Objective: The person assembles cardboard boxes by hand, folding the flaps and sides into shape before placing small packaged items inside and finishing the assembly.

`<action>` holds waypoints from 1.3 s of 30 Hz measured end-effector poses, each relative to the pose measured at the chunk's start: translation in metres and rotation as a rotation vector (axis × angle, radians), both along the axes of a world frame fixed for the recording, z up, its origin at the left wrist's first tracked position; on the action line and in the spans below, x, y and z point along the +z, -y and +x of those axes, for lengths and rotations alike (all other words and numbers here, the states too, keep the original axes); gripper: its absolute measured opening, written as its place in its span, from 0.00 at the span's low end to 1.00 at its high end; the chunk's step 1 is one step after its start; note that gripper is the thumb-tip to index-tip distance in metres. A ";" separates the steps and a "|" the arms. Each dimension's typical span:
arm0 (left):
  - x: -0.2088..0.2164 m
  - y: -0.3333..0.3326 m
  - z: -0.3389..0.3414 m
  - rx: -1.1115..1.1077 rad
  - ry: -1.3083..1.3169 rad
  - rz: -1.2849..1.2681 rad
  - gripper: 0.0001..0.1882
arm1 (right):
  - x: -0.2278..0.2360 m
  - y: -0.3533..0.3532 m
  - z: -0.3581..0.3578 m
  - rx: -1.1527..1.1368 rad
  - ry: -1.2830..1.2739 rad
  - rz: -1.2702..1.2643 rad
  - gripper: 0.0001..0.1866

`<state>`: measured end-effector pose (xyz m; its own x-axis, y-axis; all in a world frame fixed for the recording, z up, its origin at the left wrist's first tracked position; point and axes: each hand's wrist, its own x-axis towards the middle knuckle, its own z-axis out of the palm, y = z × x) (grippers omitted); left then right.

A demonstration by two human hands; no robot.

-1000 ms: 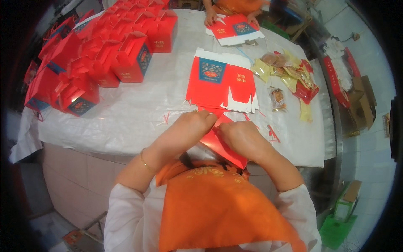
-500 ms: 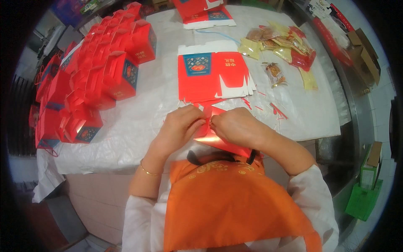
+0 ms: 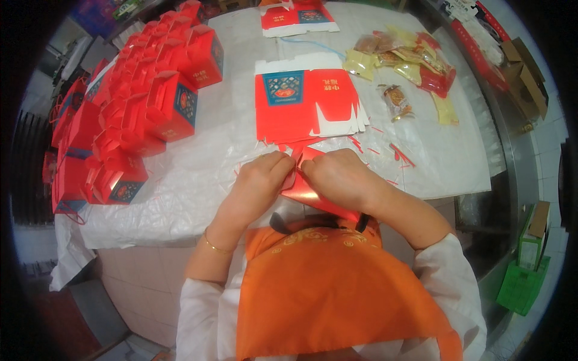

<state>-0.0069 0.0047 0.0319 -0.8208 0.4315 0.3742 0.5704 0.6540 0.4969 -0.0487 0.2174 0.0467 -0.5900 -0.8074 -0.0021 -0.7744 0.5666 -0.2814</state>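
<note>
A red cardboard gift box [image 3: 313,194], partly folded, lies at the table's near edge in front of my orange apron. My left hand [image 3: 262,179] pinches its upper flaps from the left. From the right, my right hand [image 3: 338,176] grips the same flaps, and the two hands nearly meet. My fingers hide most of the fold between them. Just beyond my hands lies a stack of flat red box blanks [image 3: 301,102] with blue lattice panels and white edges.
Rows of folded red boxes [image 3: 171,108] fill the table's left side. Wrapped pastries [image 3: 409,60] in yellow and red packets are heaped at the far right, with one clear-wrapped pastry [image 3: 395,103] nearer. Red paper scraps [image 3: 402,155] lie right of the blanks. More blanks [image 3: 300,19] sit at the far edge.
My hands have drawn slightly closer together on the box, and its upper flaps now stand more upright between my fingers. At the far edge, the upper red blank has moved away from the pile.
</note>
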 end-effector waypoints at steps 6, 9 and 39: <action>0.004 0.003 -0.007 -0.005 0.057 -0.080 0.11 | 0.008 0.009 -0.007 0.029 0.030 0.063 0.07; 0.005 0.004 -0.008 -0.005 0.056 -0.063 0.11 | 0.011 0.010 -0.009 0.057 0.030 0.084 0.06; -0.014 0.007 -0.015 0.026 -0.145 0.030 0.09 | 0.002 0.007 -0.027 0.153 -0.175 -0.306 0.07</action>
<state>-0.0215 -0.0023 0.0181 -0.7679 0.3981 0.5019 0.6209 0.6556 0.4298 -0.0757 0.2109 0.0491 -0.4323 -0.8339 0.3430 -0.8950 0.3506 -0.2757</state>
